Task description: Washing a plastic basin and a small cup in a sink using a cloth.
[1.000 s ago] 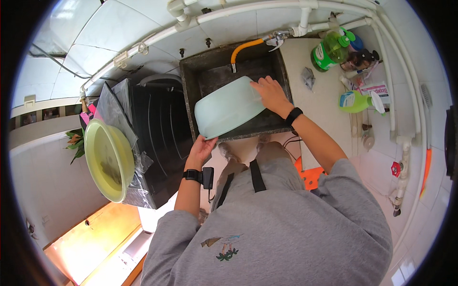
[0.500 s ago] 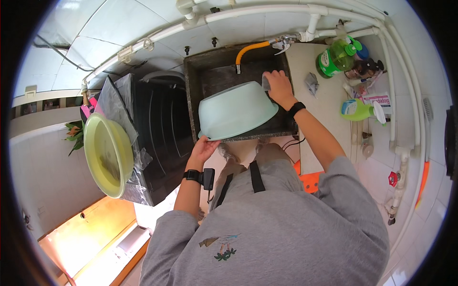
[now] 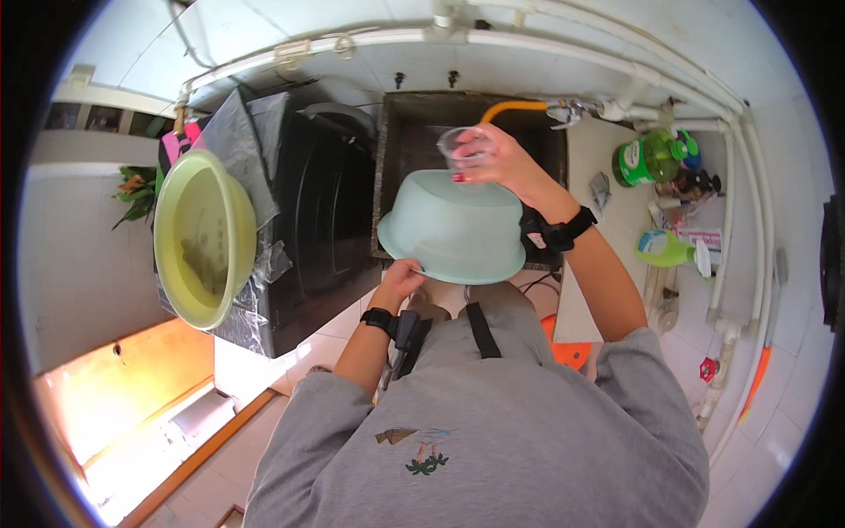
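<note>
A pale aqua plastic basin (image 3: 458, 231) is tipped over the dark stone sink (image 3: 385, 167), its outer wall up and its rim toward me. My left hand (image 3: 403, 280) pinches that rim at the near left. Above the basin's far edge, my right hand (image 3: 510, 167) grips a clear plastic cup (image 3: 459, 141) with the fingers round its side. The orange faucet hose (image 3: 512, 107) ends just behind this hand. What lies under the basin is hidden.
A yellow-green basin (image 3: 242, 238) rests at left on a plastic-covered black appliance (image 3: 321, 202). On the right counter (image 3: 591, 145) are a crumpled grey piece (image 3: 600, 191), a green soap bottle (image 3: 647, 158) and a green spray bottle (image 3: 664, 249). Pipes line the wall.
My right hand has gone from the basin's right side to above its far edge, bringing the clear cup into plain view. The basin has turned a little; my left hand stays on its rim.
</note>
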The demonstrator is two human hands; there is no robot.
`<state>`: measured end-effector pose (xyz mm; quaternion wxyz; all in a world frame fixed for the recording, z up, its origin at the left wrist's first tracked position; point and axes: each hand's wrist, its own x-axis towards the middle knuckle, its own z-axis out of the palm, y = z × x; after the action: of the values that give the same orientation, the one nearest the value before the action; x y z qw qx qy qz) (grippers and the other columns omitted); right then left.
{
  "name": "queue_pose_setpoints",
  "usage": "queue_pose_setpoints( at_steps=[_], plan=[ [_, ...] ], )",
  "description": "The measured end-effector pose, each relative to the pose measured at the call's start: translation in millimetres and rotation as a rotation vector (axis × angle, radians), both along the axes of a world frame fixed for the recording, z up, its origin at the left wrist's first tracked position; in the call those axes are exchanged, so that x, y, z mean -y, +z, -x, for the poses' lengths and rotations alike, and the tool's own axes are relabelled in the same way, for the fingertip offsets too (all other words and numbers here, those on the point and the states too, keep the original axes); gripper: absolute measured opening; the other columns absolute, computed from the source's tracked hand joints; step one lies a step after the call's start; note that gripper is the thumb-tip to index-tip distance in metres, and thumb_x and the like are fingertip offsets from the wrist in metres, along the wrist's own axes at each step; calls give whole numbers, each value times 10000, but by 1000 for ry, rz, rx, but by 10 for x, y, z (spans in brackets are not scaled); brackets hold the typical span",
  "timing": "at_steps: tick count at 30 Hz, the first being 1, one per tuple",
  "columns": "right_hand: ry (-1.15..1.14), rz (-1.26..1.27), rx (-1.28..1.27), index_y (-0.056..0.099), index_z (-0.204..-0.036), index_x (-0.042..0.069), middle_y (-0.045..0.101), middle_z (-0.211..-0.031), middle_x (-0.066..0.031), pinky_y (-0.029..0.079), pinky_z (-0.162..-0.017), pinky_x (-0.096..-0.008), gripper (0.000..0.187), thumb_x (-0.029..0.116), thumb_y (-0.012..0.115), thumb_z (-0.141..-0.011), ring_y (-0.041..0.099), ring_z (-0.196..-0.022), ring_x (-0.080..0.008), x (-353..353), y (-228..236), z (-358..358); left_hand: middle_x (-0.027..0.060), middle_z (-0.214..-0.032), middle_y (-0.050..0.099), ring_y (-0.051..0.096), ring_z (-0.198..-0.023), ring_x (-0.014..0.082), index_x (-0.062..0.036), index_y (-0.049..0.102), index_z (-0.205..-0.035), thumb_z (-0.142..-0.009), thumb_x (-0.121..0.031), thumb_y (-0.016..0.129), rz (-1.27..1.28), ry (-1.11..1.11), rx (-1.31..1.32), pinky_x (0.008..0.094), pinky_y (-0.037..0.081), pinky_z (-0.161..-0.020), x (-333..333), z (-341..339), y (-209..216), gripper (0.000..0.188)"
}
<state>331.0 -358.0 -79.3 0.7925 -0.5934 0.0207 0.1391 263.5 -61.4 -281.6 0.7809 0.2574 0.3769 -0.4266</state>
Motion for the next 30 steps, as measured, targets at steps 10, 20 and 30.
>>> queue_pose_setpoints(
  at_steps=[10,20,30],
  plan=[
    [281,765,952,429,-1062,39,524,-975,-164,410,-803,-374,475,-7,639,-639,507,-922,-348,-2433,1311,-852,161,-968,537,526,-976,295,52,471,-884,-712,80,486,103,-173,-106,450,442,-889,1,51,326,175],
    [486,1387,1251,453,-1058,58,521,-949,-125,374,-840,-570,403,3,578,-680,513,-947,-309,-4106,828,-1275,146,-929,543,592,-827,293,35,509,-884,-743,39,540,102,-246,157,353,541,-729,-5,74,-87,144],
    [989,1350,661,412,-1106,28,495,-1019,-192,425,-800,-443,513,-40,589,-630,489,-963,-345,-4293,457,-1377,129,-782,543,596,-762,297,29,508,-798,-747,18,572,90,-244,52,424,536,-734,-89,-84,133,82]
  ],
)
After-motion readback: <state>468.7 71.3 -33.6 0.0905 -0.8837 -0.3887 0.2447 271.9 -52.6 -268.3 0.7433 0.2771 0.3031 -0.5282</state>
